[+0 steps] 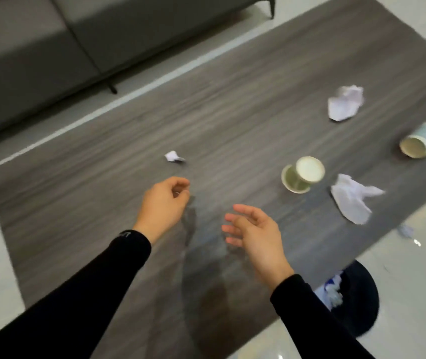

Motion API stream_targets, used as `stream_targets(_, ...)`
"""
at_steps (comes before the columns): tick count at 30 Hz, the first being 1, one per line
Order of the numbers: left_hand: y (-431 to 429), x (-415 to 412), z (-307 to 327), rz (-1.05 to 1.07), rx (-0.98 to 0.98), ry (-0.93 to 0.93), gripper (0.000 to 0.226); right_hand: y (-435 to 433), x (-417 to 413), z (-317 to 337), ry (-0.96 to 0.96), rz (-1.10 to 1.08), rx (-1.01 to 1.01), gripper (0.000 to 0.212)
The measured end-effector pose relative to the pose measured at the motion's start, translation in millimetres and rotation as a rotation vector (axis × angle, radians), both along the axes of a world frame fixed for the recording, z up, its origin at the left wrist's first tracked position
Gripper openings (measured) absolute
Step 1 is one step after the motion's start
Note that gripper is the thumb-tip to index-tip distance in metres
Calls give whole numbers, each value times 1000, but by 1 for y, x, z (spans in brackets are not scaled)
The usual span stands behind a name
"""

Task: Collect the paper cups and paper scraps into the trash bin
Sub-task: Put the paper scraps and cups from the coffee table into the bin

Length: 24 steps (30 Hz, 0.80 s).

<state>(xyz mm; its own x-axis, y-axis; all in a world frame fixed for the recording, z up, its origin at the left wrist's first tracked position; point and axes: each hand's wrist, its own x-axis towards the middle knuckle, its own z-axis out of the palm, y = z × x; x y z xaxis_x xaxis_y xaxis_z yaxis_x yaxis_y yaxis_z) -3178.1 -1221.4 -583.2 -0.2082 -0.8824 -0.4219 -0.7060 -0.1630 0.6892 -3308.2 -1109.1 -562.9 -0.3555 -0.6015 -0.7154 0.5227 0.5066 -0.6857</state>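
On the grey table lie a small paper scrap, a crumpled paper ball and a flattened white scrap. A green-toned paper cup lies tipped over mid-right. A blue paper cup lies on its side at the right edge. My left hand hovers just below the small scrap, fingers loosely curled and holding nothing. My right hand is open, fingers spread, left of the green cup. The dark trash bin stands on the floor beside the table's near right edge, with paper inside.
A grey sofa stands beyond the table's far edge, its thin black leg on the pale floor. One tiny scrap lies on the glossy floor right of the table.
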Motion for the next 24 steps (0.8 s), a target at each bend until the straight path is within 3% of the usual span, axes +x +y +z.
stream_targets(3, -40, 28, -10, -47, -98, -204, 29, -28, 20, -8, 2, 63, 35, 19)
stream_targets(6, -71, 29, -21, -241, -131, -325, 41, -48, 26, -14, 18, 112, 29, 16)
stream_targets(11, -89, 9, -37, -552, -136, -370, 52, -67, 16, -15, 39, 134, 30, 18)
stream_targets(15, -81, -7, -46, -560, -251, -409, 39, -62, -4, -15, 50, 81, 58, 17)
stream_targets(19, -63, -27, -38, -409, -262, -341, 27, -41, -22, -15, 32, 12, 79, 17)
stream_targets(24, 23, -83, -12, -362, -165, -48, 18, 4, -46, -12, -2, -153, 81, 17)
